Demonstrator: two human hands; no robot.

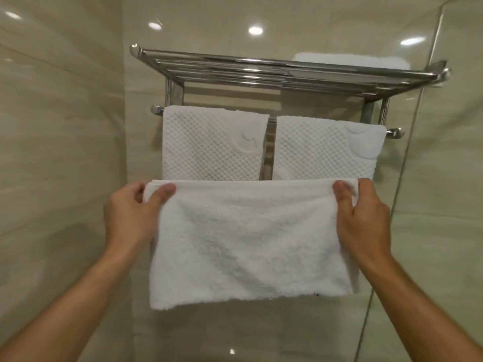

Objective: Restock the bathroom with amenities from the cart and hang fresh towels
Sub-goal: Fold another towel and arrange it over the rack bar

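Holding plush towel (248,236) just below chrome rack (274,71): left hand (130,215) and right hand (366,218) each pinch a top corner. Soft, limp, light; likely sags unless gripped at corners.

Your two arms come into view from the bottom corners, left arm (78,291) from 7 o'clock, right arm (418,291) from 5 o'clock. Both forearms are bare all the way to the frame edge, no sleeves or cuffs showing. Left hand (130,212) at approx. 9 o'clock of center, right hand (366,218) at approx. 3 o'clock: no gloves, rings, watch or wristband on either. Nails look short and plain, w/o polish. Thumbs are blunt-tipped. Nothing else of your body is in view.
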